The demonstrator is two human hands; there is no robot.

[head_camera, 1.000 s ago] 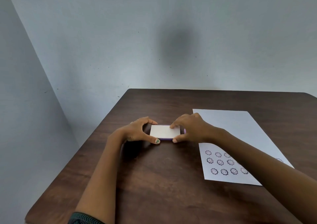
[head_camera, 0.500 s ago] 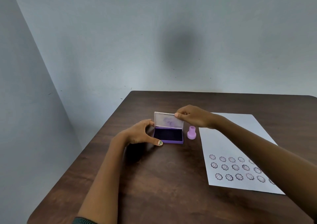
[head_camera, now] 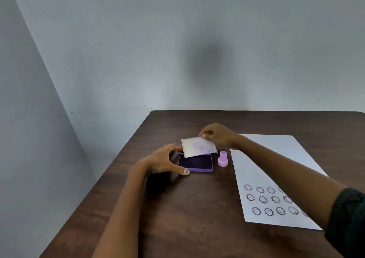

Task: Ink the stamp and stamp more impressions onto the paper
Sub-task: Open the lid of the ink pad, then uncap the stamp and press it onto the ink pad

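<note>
A purple ink pad (head_camera: 197, 162) lies open on the dark wooden table (head_camera: 197, 218), its dark ink surface exposed. My left hand (head_camera: 164, 161) grips the pad's left end between thumb and fingers. My right hand (head_camera: 215, 137) pinches the far corner of the clear, ink-stained lid (head_camera: 198, 146), which is lifted off and tilted above the pad's far edge. A small lilac stamp (head_camera: 222, 159) stands upright just right of the pad. The white paper (head_camera: 276, 162) lies to the right, with three rows of smiley flower impressions (head_camera: 270, 200) near its front end.
The table stands in a corner of pale grey walls; its left edge (head_camera: 110, 170) drops off close to my left arm. My right forearm crosses over the paper and hides some of the impressions.
The closed pad was opened: my right hand raised the lid, and now it has come off its hinge side and tilts above the pad. My left hand keeps holding the base.
</note>
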